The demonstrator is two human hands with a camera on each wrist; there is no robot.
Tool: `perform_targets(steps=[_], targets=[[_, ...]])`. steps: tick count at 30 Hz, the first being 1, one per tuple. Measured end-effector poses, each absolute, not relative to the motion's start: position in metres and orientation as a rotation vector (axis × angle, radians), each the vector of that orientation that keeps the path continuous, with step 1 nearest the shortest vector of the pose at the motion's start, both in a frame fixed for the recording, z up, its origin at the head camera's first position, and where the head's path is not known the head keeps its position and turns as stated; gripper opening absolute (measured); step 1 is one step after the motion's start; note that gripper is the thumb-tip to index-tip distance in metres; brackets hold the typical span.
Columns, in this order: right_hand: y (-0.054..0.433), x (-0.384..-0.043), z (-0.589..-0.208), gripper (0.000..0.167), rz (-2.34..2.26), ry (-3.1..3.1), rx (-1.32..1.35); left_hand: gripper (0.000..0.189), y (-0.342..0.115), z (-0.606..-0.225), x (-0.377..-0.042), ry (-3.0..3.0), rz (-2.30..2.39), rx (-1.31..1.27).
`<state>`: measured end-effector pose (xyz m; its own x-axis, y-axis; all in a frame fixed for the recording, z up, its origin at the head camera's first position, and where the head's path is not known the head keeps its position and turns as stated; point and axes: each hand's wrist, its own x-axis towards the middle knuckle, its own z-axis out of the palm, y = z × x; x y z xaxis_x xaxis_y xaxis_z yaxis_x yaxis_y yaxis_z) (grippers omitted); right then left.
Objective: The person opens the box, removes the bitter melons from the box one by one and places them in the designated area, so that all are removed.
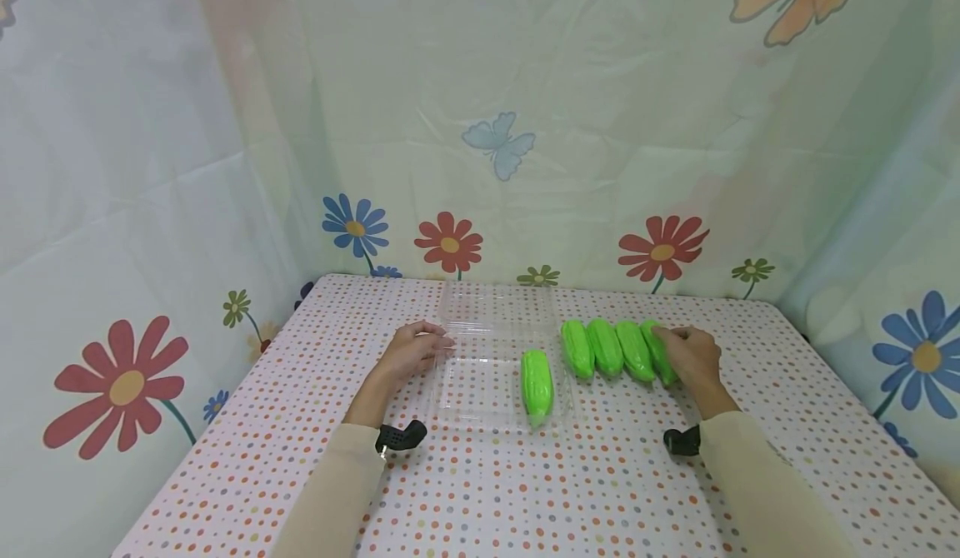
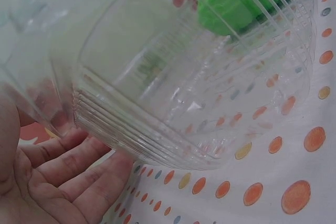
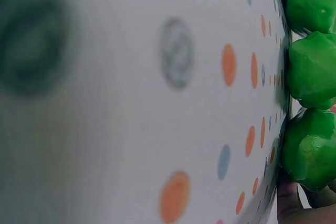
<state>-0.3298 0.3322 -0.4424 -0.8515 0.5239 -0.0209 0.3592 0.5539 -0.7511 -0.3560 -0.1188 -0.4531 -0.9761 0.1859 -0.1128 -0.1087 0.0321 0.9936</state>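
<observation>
A clear plastic clamshell box [image 1: 480,387] lies with its lid [image 1: 495,304] folded back. Inside it, on the right, sits one bright green, ribbed bitter melon [image 1: 537,385]. At the box's left edge, my left hand [image 1: 411,351] holds the rim; the left wrist view shows fingers [image 2: 68,169] against the box corner and part of the hand behind the plastic. To the right of the box, several bitter melons [image 1: 606,347] lie side by side in a row. My right hand [image 1: 693,358] grips the rightmost bitter melon [image 1: 657,350], its thumb [image 3: 289,200] low against it near the table.
A dotted cloth covers the table [image 1: 495,491]. Behind and at both sides hang curtains [image 1: 570,166] with printed flowers and butterflies. A black wrist camera [image 1: 401,435] sits on the left wrist and another [image 1: 681,441] on the right.
</observation>
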Motion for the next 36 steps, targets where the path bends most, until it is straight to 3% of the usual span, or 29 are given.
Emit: perform_targets(steps=[21, 36], targets=[[0.332, -0.331, -0.44, 0.071, 1.242, -2.508, -0.716, 0.034, -0.119, -0.453, -0.355, 2.09, 2.048, 0.085], [0.3, -0.33, -0.424, 0.071, 1.165, -2.49, -0.626, 0.034, -0.118, -0.451, -0.353, 2.134, 2.015, 0.09]])
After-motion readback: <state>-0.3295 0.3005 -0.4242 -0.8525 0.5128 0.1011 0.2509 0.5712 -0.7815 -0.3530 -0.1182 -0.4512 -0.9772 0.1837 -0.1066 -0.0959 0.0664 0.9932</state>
